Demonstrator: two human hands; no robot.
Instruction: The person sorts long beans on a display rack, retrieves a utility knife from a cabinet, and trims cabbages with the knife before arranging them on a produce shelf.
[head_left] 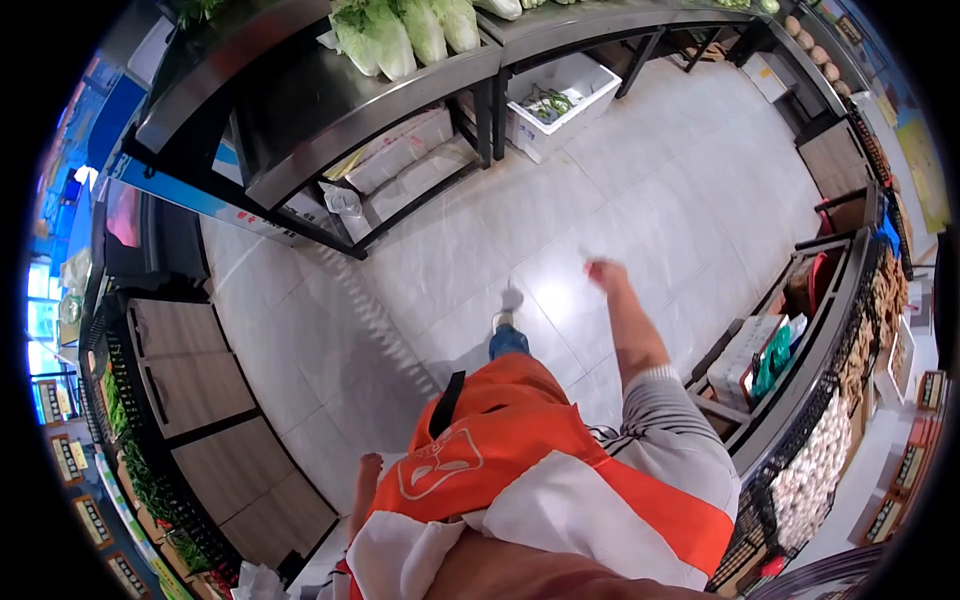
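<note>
My right hand (605, 273) swings out ahead over the tiled floor, blurred by motion, and its fingers do not show clearly. Nothing can be made out in it. Down by my left side, my left hand (370, 466) hangs beside the orange apron (500, 410), small and partly hidden, so its fingers cannot be read. Neither hand touches a shelf or any produce. One shoe (503, 320) shows below the apron, on the grey tiles.
Ahead stands a metal table (330, 100) bearing Chinese cabbages (395, 40). A white foam box (565, 105) with green vegetables sits beneath the counter. Wooden cabinets (200, 395) line the left. On the right are garlic (812, 470), ginger (868, 320) and a carton (745, 360).
</note>
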